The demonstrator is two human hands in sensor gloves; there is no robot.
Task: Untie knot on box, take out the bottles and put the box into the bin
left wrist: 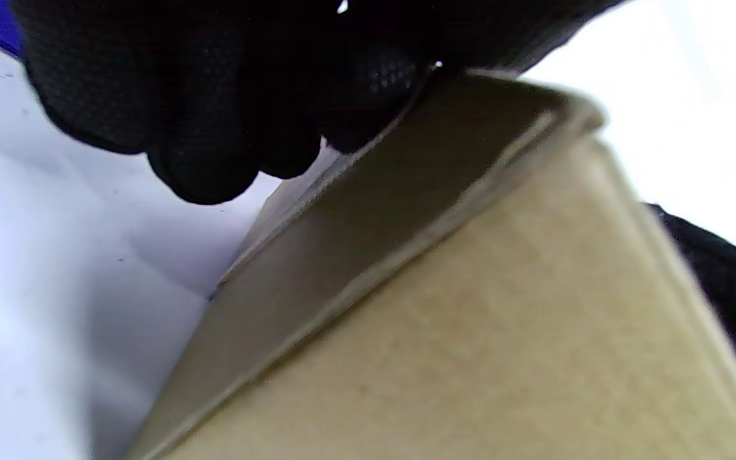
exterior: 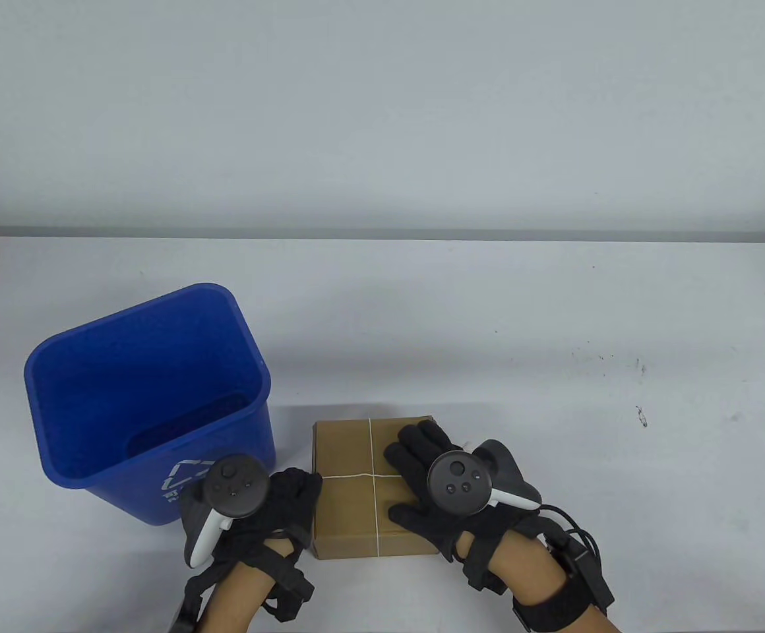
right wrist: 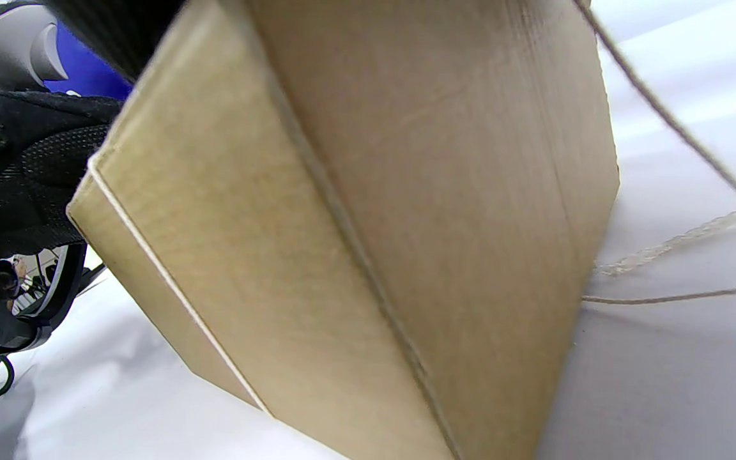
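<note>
A brown cardboard box (exterior: 349, 514) tied crosswise with white string (exterior: 370, 448) lies near the table's front edge, right of the blue bin (exterior: 125, 369). My left hand (exterior: 293, 491) is at the box's left edge; its curled fingers (left wrist: 202, 128) grip the upper rim of the box (left wrist: 470, 319). My right hand (exterior: 422, 461) lies flat on the box's top right part, fingers spread and straight. The right wrist view shows the box's side (right wrist: 374, 191) with loose string (right wrist: 674, 243) trailing onto the table. No bottles are visible; the box is closed.
The blue bin stands upright with its mouth open, just left of my left hand. The white table (exterior: 521, 330) stretches bare behind and to the right of the box. A cable (exterior: 574, 527) runs from my right wrist.
</note>
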